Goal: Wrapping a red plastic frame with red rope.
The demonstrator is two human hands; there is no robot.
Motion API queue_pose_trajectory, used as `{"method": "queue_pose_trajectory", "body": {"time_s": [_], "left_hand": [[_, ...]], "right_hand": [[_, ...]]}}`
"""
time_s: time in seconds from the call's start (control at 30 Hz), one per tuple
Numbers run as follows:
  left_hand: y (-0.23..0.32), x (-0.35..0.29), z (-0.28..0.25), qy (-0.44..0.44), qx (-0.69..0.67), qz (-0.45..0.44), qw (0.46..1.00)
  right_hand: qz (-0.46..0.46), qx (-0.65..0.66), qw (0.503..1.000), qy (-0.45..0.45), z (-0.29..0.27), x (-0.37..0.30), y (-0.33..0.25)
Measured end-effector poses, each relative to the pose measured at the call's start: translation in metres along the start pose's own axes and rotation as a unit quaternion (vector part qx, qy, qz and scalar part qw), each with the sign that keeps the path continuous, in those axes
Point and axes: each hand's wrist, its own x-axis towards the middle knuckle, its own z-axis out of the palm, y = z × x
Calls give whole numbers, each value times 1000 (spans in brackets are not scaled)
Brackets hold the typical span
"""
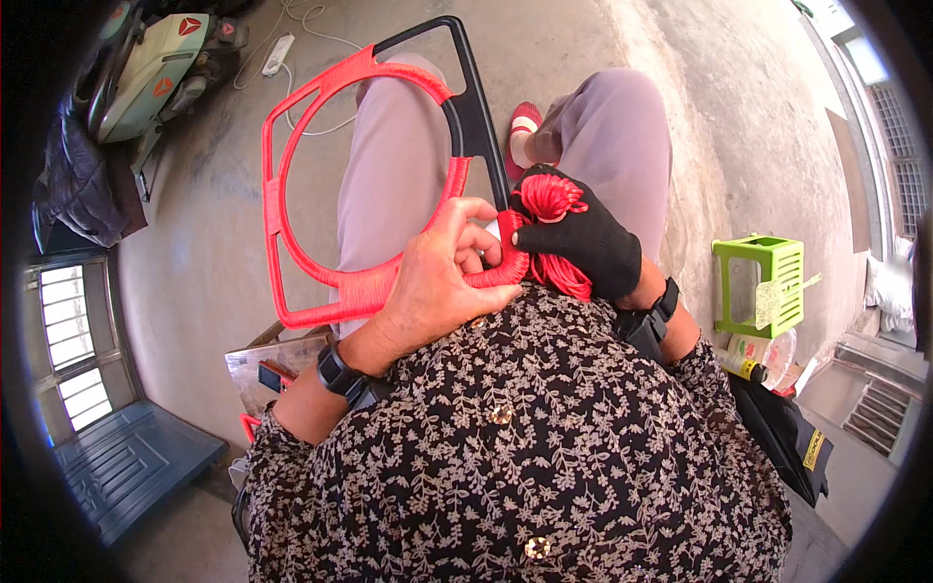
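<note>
Across my lap rests a rounded square frame (364,291) with a ring inside it. Red cord wraps much of it, while a stretch of bare black frame shows along the far and right sides. My left hand (428,262), bare, is closed around its near right corner, with the fingers curled inside the opening and the thumb on the near edge. My right hand (601,238), in a black glove, is closed on a bundle of red cord (552,196) tied at its middle. The right thumb presses against the wrapped corner. Loops of the bundle hang below the glove.
A green plastic stool (763,282) stands at the right, with a clear plastic container (770,355) by it. A dark bag (777,428) lies nearer. At the far left are a scooter (160,78) and a white power strip (278,55) with its cable. A blue door (136,466) is at the lower left.
</note>
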Motion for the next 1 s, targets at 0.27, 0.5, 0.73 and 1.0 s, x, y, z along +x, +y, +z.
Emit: {"method": "queue_pose_trajectory", "body": {"time_s": [0.27,0.5,0.73,1.0], "left_hand": [[-12,4,-12,-38,-240,-114,963],[3,21,-10,-20,-357,-227,906],[-4,23,-10,25,-330,-250,910],[0,17,-8,21,-357,-245,901]], "right_hand": [[87,62,991,82,-11,-4,2],[10,9,989,148,-13,-3,7],[-72,-52,966,243,-20,13,27],[7,-69,969,238,-32,8,41]]}}
